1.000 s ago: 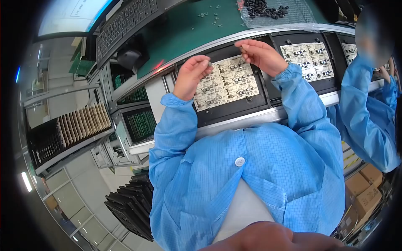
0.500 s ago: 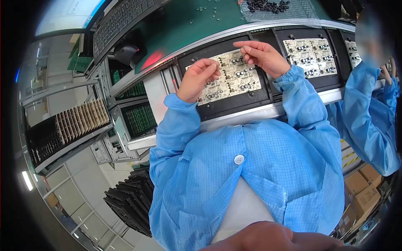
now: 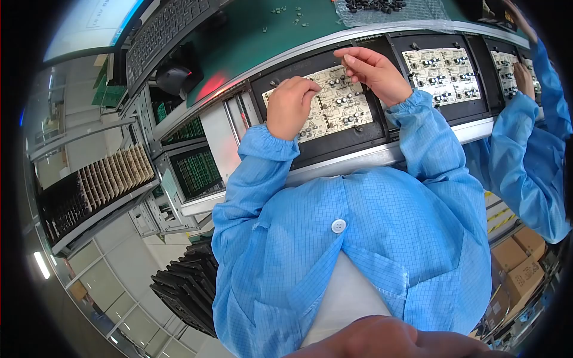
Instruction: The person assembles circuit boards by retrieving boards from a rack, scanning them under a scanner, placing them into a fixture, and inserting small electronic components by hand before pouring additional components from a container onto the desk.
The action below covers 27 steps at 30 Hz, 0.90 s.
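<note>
your blue smock (image 3: 364, 203), with its white button (image 3: 338, 226), lies nearest; past it, the near circuit board panel (image 3: 346, 107) sits in a black frame (image 3: 316, 156) on the metal-edged rails, its face dotted with small components; your left hand (image 3: 290, 107) is over the panel's left part, fingers bent downward, and i cannot tell whether its grip pinches anything or touches the board; your right hand (image 3: 379, 74) is over the upper right corner, thumb and index finger brought close together, any piece between them too small to tell; to the right, a second panel (image 3: 441, 74) sits in its own frame, and further right a co-worker's hand (image 3: 524, 79) is at another panel; beyond the rails, the green bench (image 3: 256, 45) bears small clear pieces (image 3: 298, 15), black parts (image 3: 376, 5) on bubble wrap (image 3: 418, 15), and a keyboard (image 3: 173, 36) to the left.
</note>
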Each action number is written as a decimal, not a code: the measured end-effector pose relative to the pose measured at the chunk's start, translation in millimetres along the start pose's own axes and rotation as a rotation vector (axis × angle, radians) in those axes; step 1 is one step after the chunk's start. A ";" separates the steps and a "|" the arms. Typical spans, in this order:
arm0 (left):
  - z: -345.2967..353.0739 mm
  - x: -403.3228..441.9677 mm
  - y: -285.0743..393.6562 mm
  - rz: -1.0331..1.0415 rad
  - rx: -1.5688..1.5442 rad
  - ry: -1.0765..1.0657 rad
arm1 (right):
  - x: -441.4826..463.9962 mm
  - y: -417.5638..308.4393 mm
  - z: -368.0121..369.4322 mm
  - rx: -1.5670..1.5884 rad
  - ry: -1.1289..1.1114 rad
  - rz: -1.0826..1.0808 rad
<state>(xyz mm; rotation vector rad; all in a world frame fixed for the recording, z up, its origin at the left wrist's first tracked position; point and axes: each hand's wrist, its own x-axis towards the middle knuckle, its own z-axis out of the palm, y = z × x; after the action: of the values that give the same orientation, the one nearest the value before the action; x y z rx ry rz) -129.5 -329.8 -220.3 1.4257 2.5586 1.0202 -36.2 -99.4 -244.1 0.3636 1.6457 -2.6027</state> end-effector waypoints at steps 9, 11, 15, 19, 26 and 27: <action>-1.0 -2.9 2.8 -0.008 0.041 -0.058 | -0.7 4.7 7.7 -0.196 0.006 -0.073; -5.8 -5.5 2.0 -0.189 -0.148 -0.007 | -7.2 6.0 17.2 -0.292 -0.003 -0.009; -12.4 -17.8 -22.4 -0.505 -0.903 0.086 | -27.6 6.8 36.3 -0.768 -0.006 -0.117; -30.7 -29.0 -20.9 -0.705 -1.138 -0.013 | -39.0 13.9 50.9 -1.004 -0.044 -0.400; -27.4 -44.2 -22.0 -0.746 -1.077 -0.076 | -40.6 26.5 58.2 -1.408 0.041 -0.579; -26.6 -44.8 -20.7 -0.747 -1.078 -0.073 | -40.7 26.7 58.1 -1.458 0.029 -0.576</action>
<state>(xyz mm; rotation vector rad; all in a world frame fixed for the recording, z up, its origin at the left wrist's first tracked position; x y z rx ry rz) -128.0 -385.7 -223.1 0.2001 1.6461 1.6559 -2.5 -166.8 -235.1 -0.1958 3.2929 -0.8588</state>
